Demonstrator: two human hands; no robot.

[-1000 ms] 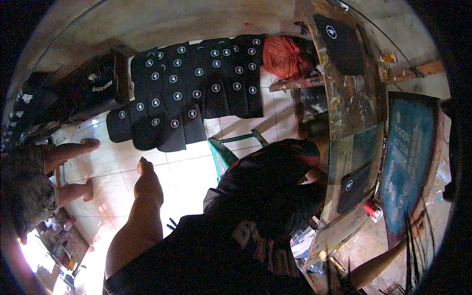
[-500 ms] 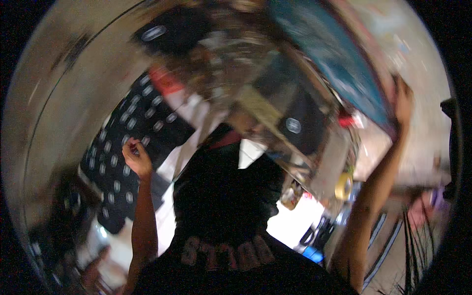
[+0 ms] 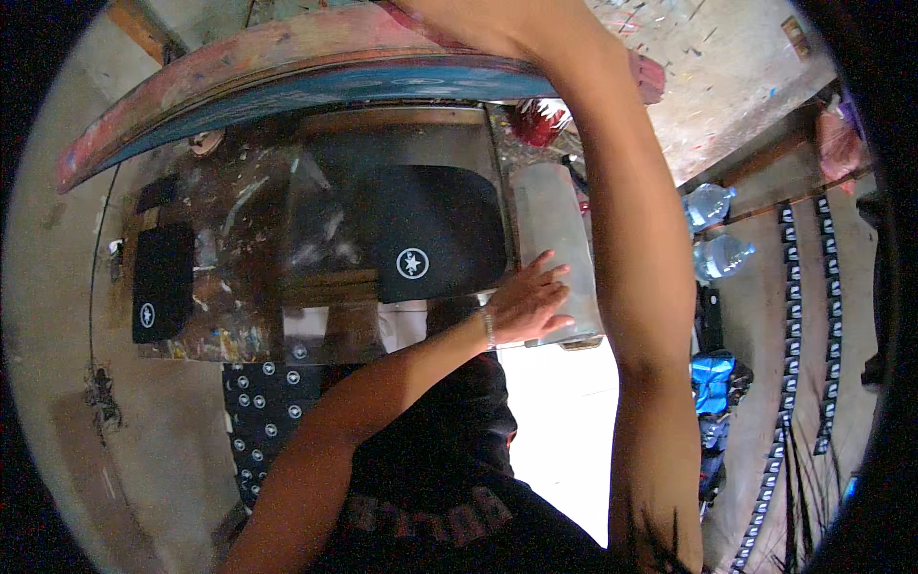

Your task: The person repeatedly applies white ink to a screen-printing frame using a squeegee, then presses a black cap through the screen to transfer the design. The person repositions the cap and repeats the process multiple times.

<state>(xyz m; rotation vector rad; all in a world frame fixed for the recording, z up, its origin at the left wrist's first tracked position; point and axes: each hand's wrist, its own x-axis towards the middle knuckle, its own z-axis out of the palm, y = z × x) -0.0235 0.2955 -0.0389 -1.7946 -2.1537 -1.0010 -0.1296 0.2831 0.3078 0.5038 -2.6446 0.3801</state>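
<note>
A screen-printing frame (image 3: pixel 316 53), its wood stained pink and its mesh teal, stands tilted up across the far side of the table. My right hand (image 3: pixel 497 19) is at its upper rim and grips it there; the fingers are mostly cut off by the view's top edge. On the table's glassy top lies a black panel (image 3: pixel 449 215) with a round white star emblem. My left hand (image 3: pixel 534 301), a bracelet at its wrist, hovers by the panel's lower right corner with spread fingers and holds nothing. Beside it is a long greyish-white slab (image 3: pixel 555 230).
Another black panel (image 3: pixel 163 287) with one emblem lies at the table's left end. Black pieces with several emblems (image 3: pixel 273 411) hang below the near edge. A red container (image 3: pixel 540 122) stands beyond the slab. Plastic bottles (image 3: pixel 722 256) and long printed strips (image 3: pixel 789 325) are at the right.
My view has turned, and the blur has cleared. My left hand has moved from above the emblem-covered pieces to the slab. The frame now stretches across the far side, with my right hand still on it.
</note>
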